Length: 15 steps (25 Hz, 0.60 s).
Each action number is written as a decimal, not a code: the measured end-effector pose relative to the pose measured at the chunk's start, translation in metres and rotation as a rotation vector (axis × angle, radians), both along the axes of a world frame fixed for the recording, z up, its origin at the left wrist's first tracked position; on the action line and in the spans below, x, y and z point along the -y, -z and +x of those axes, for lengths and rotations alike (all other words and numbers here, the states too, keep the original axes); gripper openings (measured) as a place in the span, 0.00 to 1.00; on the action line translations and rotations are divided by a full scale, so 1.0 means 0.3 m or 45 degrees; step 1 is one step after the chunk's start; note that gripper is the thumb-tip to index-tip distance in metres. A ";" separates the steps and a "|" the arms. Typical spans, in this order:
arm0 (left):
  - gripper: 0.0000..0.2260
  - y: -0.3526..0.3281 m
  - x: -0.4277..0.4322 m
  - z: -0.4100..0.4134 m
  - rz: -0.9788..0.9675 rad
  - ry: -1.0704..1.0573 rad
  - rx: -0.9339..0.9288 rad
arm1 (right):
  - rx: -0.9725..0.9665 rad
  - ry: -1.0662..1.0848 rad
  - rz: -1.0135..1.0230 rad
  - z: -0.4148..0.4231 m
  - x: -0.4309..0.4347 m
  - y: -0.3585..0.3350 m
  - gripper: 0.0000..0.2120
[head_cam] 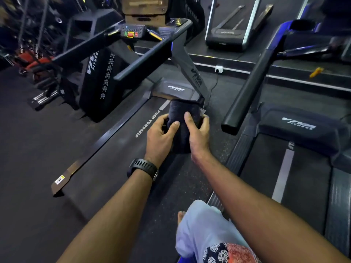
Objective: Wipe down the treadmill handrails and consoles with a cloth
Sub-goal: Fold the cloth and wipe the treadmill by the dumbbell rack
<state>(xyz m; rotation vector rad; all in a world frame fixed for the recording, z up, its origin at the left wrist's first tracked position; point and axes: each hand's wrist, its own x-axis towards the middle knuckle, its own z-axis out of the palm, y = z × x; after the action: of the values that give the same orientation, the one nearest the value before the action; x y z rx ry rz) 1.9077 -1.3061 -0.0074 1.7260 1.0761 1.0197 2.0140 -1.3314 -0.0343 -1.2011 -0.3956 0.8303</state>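
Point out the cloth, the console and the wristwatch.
cloth [180, 110], head view, upper folded face.
console [133, 30], head view, button panel just above the red button.
wristwatch [143, 167], head view, black strap.

A black Viva Fitness pad [98, 82] stands on the dark floor. Chrome weights [44, 96] lie left of the pad. A wooden box [144, 8] sits behind it, and a white socket [218, 69] is well to its right.
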 end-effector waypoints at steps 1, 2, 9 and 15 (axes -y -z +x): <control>0.07 0.016 -0.030 -0.014 0.009 -0.014 0.011 | 0.074 0.021 0.001 -0.011 -0.034 0.012 0.17; 0.07 0.038 -0.066 -0.026 0.023 -0.026 0.023 | 0.145 0.041 0.003 -0.018 -0.072 0.031 0.19; 0.07 0.268 -0.440 0.042 0.158 0.036 0.000 | 0.391 0.228 0.016 0.047 -0.402 0.234 0.26; 0.10 0.507 -0.877 0.347 0.342 0.303 0.012 | 0.528 0.624 -0.042 0.295 -0.743 0.442 0.27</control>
<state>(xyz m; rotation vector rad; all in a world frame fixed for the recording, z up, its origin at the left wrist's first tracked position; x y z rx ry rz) 2.0117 -1.0431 -0.1594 2.0061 0.7300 1.0546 2.1023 -1.1086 -0.1668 -1.4254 -0.3982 0.1629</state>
